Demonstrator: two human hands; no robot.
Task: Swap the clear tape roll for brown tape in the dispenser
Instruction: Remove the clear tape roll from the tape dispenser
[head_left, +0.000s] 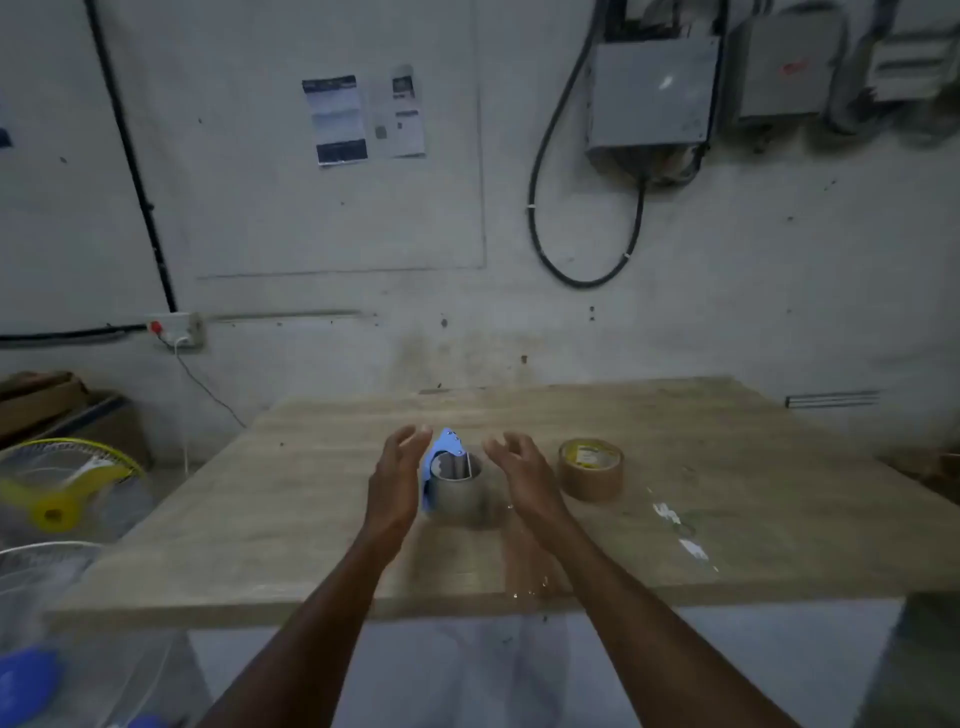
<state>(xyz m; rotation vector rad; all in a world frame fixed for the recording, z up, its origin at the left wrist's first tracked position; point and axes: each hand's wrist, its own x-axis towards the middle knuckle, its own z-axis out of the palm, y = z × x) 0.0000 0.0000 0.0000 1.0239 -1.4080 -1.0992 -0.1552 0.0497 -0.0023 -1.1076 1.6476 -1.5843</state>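
1. A pale concrete wall (337, 234) fills the far half of the view, with printed sheets (363, 118) taped to it at centre and grey electrical boxes (652, 91) with a looping black cable (540, 208) at the far right.
2. A light wooden table (727, 493) spans the middle, its near edge running across the lower part of the view.
3. On the floor at the left stands a fan with a yellow-rimmed guard (67, 478), cardboard boxes (47, 400) behind it.
4. Two bare forearms reach from the near edge toward the table's centre.
5. The left hand (395, 478) hangs just left of the dispenser, palm turned right, fingers spread and gently curled, clamped on nothing.
6. The right hand (524, 478) hangs just right of the dispenser, fingers apart and curled, also holding nothing.
7. The blue tape dispenser (441, 457) stands on the table between the hands, with the clear tape roll (460, 493) seated in it; motion blur hides whether either hand touches it.
8. The brown tape roll (591, 470) lies flat on the table to the right of the right hand, apart from it.
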